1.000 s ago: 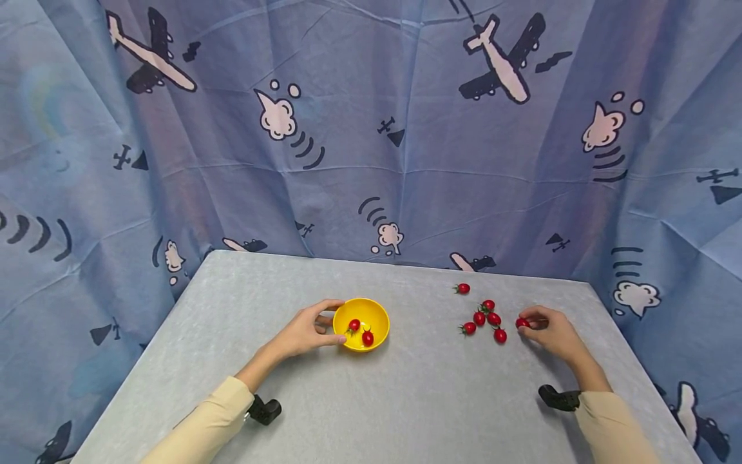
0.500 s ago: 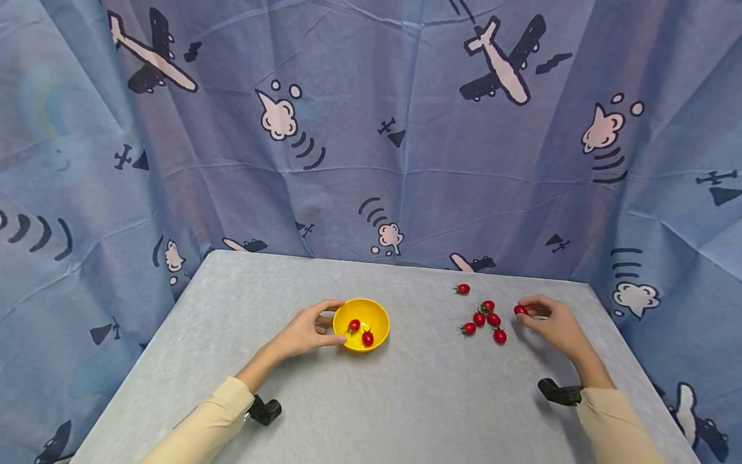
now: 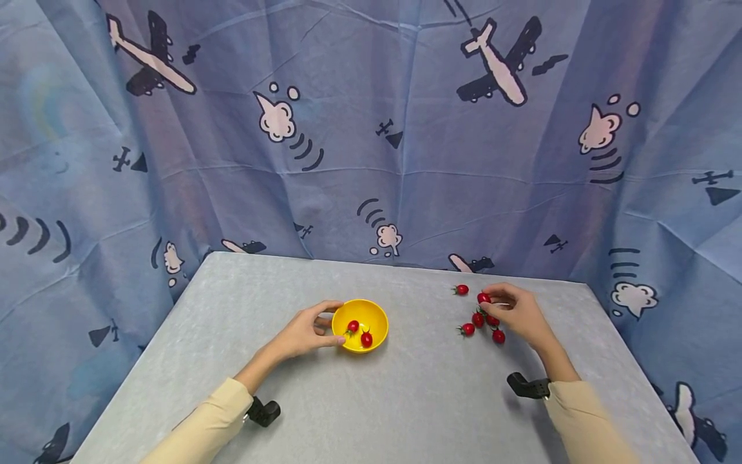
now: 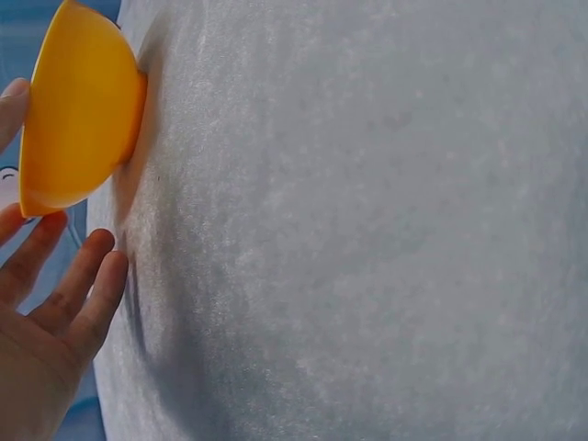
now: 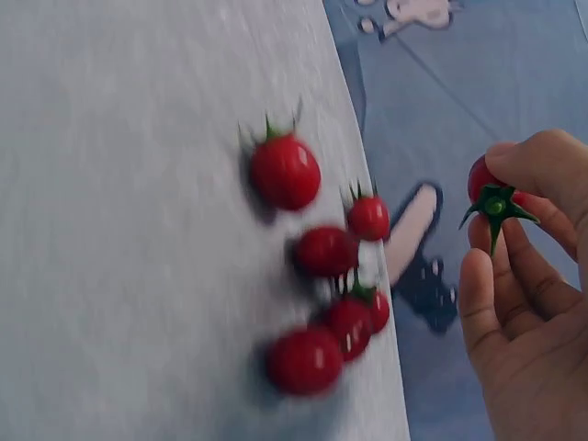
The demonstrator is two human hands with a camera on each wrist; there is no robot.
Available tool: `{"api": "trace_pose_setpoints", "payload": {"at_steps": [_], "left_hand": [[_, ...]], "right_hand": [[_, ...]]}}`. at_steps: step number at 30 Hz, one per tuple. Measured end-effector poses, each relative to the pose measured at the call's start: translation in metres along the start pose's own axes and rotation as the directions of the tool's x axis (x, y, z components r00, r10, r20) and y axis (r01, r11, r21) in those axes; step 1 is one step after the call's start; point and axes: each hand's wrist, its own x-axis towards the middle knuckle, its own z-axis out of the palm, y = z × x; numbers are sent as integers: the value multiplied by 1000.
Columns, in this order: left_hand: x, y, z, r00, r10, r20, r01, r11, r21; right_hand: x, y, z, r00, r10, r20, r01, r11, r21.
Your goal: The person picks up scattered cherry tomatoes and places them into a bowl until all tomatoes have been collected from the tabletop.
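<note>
A yellow bowl (image 3: 378, 316) stands left of the table's middle with two cherry tomatoes (image 3: 366, 339) inside. My left hand (image 3: 307, 332) holds its left side, thumb at the near rim and fingers at the far side. In the left wrist view the bowl (image 4: 83, 110) shows side-on, fingertips at its edge. My right hand (image 3: 518, 312) pinches a cherry tomato (image 3: 484, 298) between thumb and fingers, above the loose ones. Its green leafy top (image 5: 496, 206) faces the right wrist camera. Part of the loose group is hidden under this hand in the head view.
Several loose cherry tomatoes (image 5: 286, 173) lie on the grey-white table (image 3: 429, 386), one (image 3: 461, 290) apart near the back edge. A blue curtain (image 3: 348, 129) printed with planes hangs behind the table. A black wrist camera (image 3: 527, 386) sits on the right wrist.
My right hand has lifted the cherry tomato and carried it left, from right of the loose group to over it. The left hand and bowl have stayed in place.
</note>
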Motion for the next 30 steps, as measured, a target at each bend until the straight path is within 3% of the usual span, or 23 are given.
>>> {"api": "trace_pose_setpoints", "payload": {"at_steps": [9, 20, 30], "left_hand": [[0, 0, 0, 1000, -2, 1, 2, 1000, -1], [1, 0, 0, 1000, 1, -2, -1, 1000, 6], [0, 2, 1, 1000, 4, 4, -4, 1000, 0]], "right_hand": [[15, -23, 31, 999, -28, 34, 26, 998, 58], [27, -48, 73, 991, -83, 107, 60, 978, 201], [32, -77, 105, 979, -117, 165, 77, 970, 229]]}}
